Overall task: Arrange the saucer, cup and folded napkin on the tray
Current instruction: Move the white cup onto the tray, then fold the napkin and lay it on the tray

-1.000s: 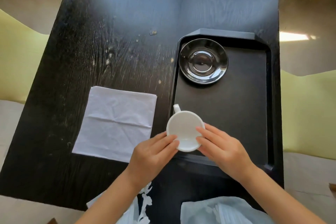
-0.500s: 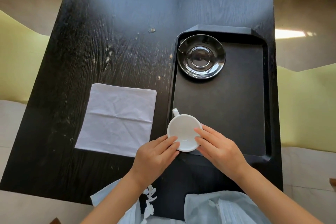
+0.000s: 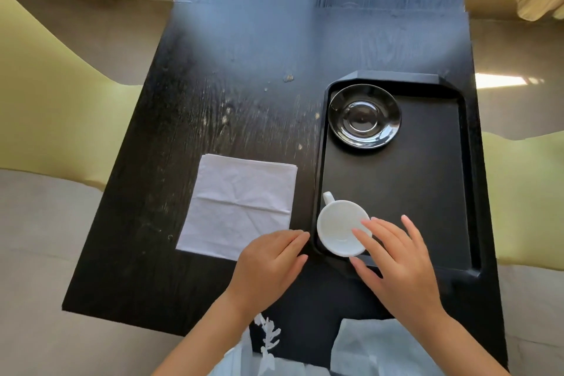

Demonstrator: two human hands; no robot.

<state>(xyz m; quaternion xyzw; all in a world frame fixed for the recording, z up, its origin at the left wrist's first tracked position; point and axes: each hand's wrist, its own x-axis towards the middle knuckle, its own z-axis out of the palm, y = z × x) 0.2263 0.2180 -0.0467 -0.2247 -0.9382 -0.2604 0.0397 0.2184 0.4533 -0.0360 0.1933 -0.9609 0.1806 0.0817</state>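
Cup (image 3: 340, 227) upright in near-left corner of tray (image 3: 427, 207). Right hand (image 3: 396, 256) fingers spread, touching cup rim, grip released. Left hand (image 3: 268, 262) loose, grasping nothing.

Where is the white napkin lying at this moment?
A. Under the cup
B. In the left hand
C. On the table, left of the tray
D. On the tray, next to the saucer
C: the napkin lies flat on the table, outside the left rim of the tray, with no hand touching it.
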